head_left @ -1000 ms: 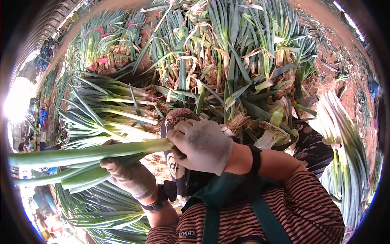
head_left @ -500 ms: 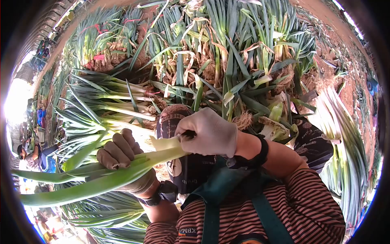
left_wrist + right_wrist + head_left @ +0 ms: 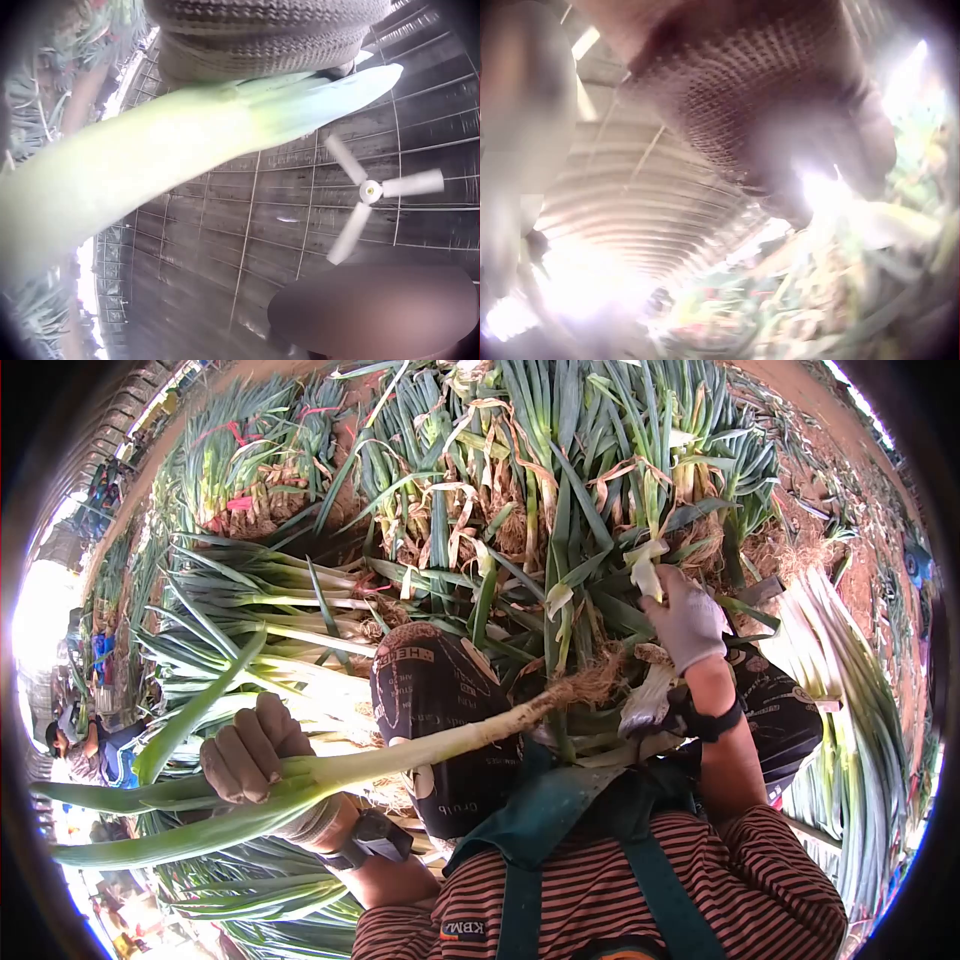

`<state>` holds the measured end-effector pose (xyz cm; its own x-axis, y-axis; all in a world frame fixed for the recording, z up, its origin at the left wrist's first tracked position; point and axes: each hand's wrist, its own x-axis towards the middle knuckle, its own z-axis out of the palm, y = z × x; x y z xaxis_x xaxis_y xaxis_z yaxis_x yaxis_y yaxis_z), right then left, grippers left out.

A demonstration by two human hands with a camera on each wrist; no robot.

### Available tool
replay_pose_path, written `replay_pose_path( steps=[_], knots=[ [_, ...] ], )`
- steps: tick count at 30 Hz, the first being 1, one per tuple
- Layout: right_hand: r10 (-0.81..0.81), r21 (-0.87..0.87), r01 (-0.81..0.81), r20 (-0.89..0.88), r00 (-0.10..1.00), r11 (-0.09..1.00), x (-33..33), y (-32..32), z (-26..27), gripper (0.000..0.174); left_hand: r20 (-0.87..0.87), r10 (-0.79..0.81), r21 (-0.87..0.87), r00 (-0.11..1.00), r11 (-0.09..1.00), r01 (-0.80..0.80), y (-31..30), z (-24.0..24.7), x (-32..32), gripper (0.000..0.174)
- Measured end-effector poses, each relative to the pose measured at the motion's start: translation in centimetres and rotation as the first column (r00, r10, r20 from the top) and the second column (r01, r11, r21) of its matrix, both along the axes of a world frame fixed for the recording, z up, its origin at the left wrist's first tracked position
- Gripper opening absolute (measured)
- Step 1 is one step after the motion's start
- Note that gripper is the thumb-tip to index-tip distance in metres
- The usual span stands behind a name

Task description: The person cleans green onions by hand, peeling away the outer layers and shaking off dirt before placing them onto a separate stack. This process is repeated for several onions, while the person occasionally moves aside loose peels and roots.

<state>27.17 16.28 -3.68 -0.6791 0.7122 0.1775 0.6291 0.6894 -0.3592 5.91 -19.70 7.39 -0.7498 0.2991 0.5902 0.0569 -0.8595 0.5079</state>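
Observation:
In the head view, my gloved left hand grips a big green onion where its leaves begin. The pale stem slants up to the right across a patterned trouser knee and ends in brown hairy roots. My gloved right hand is off the stem, over the right side of the heap. Its fingers pinch a pale peeled leaf. In the left wrist view the stem runs out bright and close under the left glove. The right wrist view is blurred around the right glove.
Upright onion bunches with dry leaves and roots stand ahead. Untrimmed-looking onions lie left. Long, white-stemmed onions are piled right. Pale leaf scraps lie by the right knee. Another person is at far left.
My right hand peeled a pale layer along the stem toward the root end, then moved away to the right with it. The left hand kept its grip and shifted slightly left; stem and roots now show.

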Motion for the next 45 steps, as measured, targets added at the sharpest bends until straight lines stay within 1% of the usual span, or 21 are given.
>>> replay_pose_path(
  steps=[2,4,5,6,9,16,17,19,21,25,26,29,30,32,34,36,38,39,40,42,45],
  knots=[
    [0.222,-0.179,-0.245,-0.138,0.965,0.953,-1.7,-4.8,5.5,0.038,0.031,0.127,-0.077,0.991,0.989,-0.124,0.0,-0.3,0.0,0.040],
    [0.595,-0.050,-0.671,-0.418,0.686,0.739,-3.5,-8.7,6.5,0.042,0.002,0.143,-0.066,0.990,0.988,-0.143,0.5,-0.2,-0.1,0.038],
    [0.632,-0.124,-0.783,-0.521,0.574,0.609,-4.8,-10.7,7.2,0.041,-0.014,0.156,-0.057,0.988,0.986,-0.156,0.8,0.0,-0.1,0.038],
    [0.657,-0.093,-0.837,-0.575,0.487,0.539,-5.9,-12.3,7.1,0.037,0.003,0.119,-0.033,0.993,0.992,-0.118,0.9,0.2,-0.1,0.037],
    [0.784,-0.055,-0.861,-0.387,0.485,0.506,-8.4,-15.6,6.8,0.036,-0.021,0.134,-0.021,0.991,0.991,-0.135,0.6,1.2,0.0,0.035],
    [0.719,-0.370,-0.879,-0.518,0.464,0.300,-11.5,-15.7,5.3,0.029,0.216,0.322,-0.124,0.922,0.945,-0.302,2.4,0.4,1.5,0.048],
    [0.719,-0.363,-0.881,-0.520,0.461,0.303,-11.8,-15.6,4.9,0.029,0.272,0.359,-0.162,0.893,0.932,-0.326,3.4,0.1,2.1,0.050],
    [0.722,-0.341,-0.890,-0.527,0.449,0.304,-12.5,-15.3,4.5,0.029,0.102,-0.054,-0.136,0.993,0.988,0.067,3.1,-4.6,0.8,0.047],
    [0.721,-0.282,-0.890,-0.522,0.455,0.357,-12.3,-15.2,4.4,0.025,0.101,-0.090,-0.201,0.991,0.974,0.109,2.7,-5.5,1.3,0.042],
    [0.761,0.017,-0.875,-0.503,0.410,0.483,-10.3,-16.2,5.1,0.017,0.258,0.112,-0.280,0.960,0.959,-0.037,3.4,-5.1,0.5,0.045],
    [0.788,0.104,-0.861,-0.468,0.399,0.498,-9.9,-16.1,5.4,0.014,0.229,0.052,-0.221,0.972,0.975,0.000,3.2,-5.6,-0.2,0.046],
    [0.618,-0.157,-0.919,-0.697,0.363,0.362,-8.6,-15.5,4.0,0.013,0.360,0.354,-0.255,0.863,0.927,-0.274,4.2,-6.1,-0.4,0.060],
    [0.490,-0.365,-0.910,-0.767,0.415,0.199,-7.6,-14.5,4.3,0.016,0.258,0.242,-0.237,0.935,0.954,-0.182,3.2,-6.8,-0.7,0.046],
    [0.481,-0.315,-0.884,-0.749,0.455,0.344,-6.2,-12.3,5.0,0.020,0.312,0.293,-0.224,0.904,0.947,-0.229,3.5,-6.5,-0.8,0.045],
    [0.325,-0.465,-0.755,-0.703,0.632,0.462,-4.4,-9.4,6.3,0.024,0.267,0.214,-0.190,0.940,0.968,-0.166,2.5,-7.2,-1.6,0.046],
    [-0.006,-0.633,-0.326,-0.463,0.886,0.702,-3.1,-5.5,4.8,0.029,0.290,0.298,-0.262,0.909,0.939,-0.224,2.9,-6.4,-0.9,0.042],
    [0.253,-0.152,-0.326,-0.367,0.895,0.933,-3.2,-4.4,5.3,0.035,0.299,0.300,-0.291,0.906,0.933,-0.213,2.6,-6.4,-0.6,0.029],
    [0.348,0.116,-0.328,-0.270,0.898,0.937,-3.0,-4.0,5.6,0.038,0.319,0.316,-0.291,0.893,0.930,-0.225,2.9,-6.0,0.2,0.020],
    [0.356,-0.108,-0.403,-0.304,0.883,0.909,-3.1,-5.5,6.2,0.042,0.303,0.263,-0.288,0.916,0.942,-0.176,2.9,-5.9,0.4,0.021],
    [0.581,-0.143,-0.642,-0.313,0.751,0.753,-4.1,-8.9,7.3,0.040,0.234,0.179,-0.285,0.955,0.952,-0.109,2.7,-5.9,0.7,0.031],
    [0.660,-0.083,-0.768,-0.459,0.595,0.635,-7.6,-13.0,5.9,0.036,0.170,0.265,-0.404,0.949,0.897,-0.178,2.9,-5.3,1.5,0.042]
  ],
)
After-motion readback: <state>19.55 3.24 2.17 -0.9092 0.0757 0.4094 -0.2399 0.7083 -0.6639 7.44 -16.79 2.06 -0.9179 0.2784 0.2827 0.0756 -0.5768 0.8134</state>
